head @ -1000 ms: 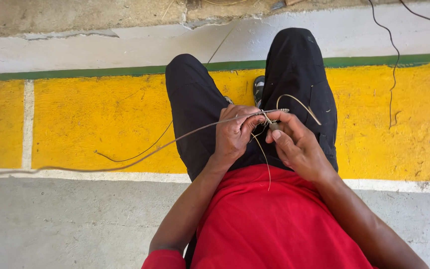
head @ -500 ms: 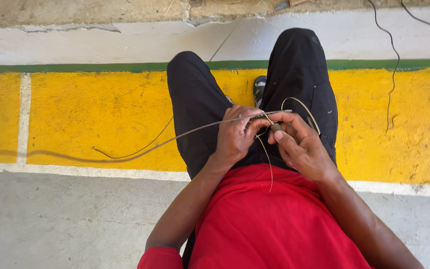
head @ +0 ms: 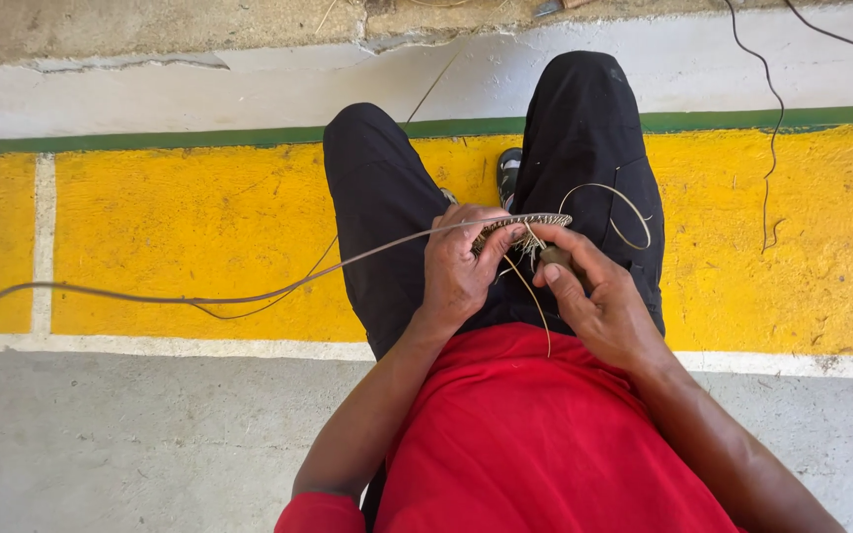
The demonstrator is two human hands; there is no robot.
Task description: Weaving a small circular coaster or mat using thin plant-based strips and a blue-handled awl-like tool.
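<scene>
I sit with my knees in black trousers (head: 377, 197) in front of me. My left hand (head: 458, 266) pinches a narrow woven strip (head: 530, 221) of plant fibre held over my lap. A long thin cane (head: 249, 294) runs out from that strip far to the left across the yellow floor. My right hand (head: 594, 296) grips a small dark-handled tool (head: 555, 259) just under the strip's right end. A thin pale strand (head: 634, 212) loops up beside the right hand, and another hangs down between my hands.
I wear a red shirt (head: 525, 434). The floor has a yellow painted band (head: 180, 227) with a green stripe (head: 150, 139) above and grey concrete (head: 101, 444) below. A dark cord (head: 770, 128) trails down at the right. A shoe (head: 508, 176) shows between my knees.
The long cane has swung so its far end reaches the left edge. My right hand has drawn back slightly from the strip, with the tool's handle now showing.
</scene>
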